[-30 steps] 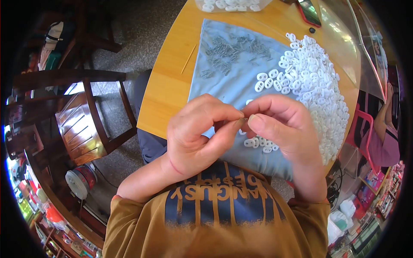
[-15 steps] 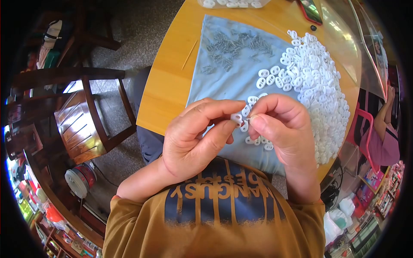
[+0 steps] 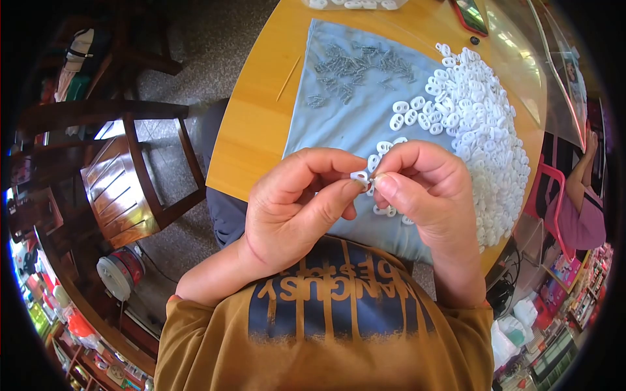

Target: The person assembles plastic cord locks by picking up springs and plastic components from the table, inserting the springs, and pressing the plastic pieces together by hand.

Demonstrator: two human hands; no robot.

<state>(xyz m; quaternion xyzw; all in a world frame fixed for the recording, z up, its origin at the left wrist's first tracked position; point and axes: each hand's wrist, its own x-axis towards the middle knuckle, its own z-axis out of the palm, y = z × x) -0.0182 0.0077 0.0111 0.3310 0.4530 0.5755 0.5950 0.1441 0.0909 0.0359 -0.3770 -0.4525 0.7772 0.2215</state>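
Toggle (image 3: 359,176) is pinched in the left hand (image 3: 287,202), above the near half of the cloth (image 3: 365,120). The right hand (image 3: 433,195) has thumb and forefinger closed just beside it; any grip is too small to tell. Springs (image 3: 352,67) lie toward the cloth's far left corner; loose toggles (image 3: 482,124) heap along the tabletop's (image 3: 248,137) right edge.

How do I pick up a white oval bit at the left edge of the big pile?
Probably best to pinch the white oval bit by its outer rim, with thumb and fingertip, coming down from the left. It seems to lie flat, with bare blue cloth on that side, while other white bits crowd its right.
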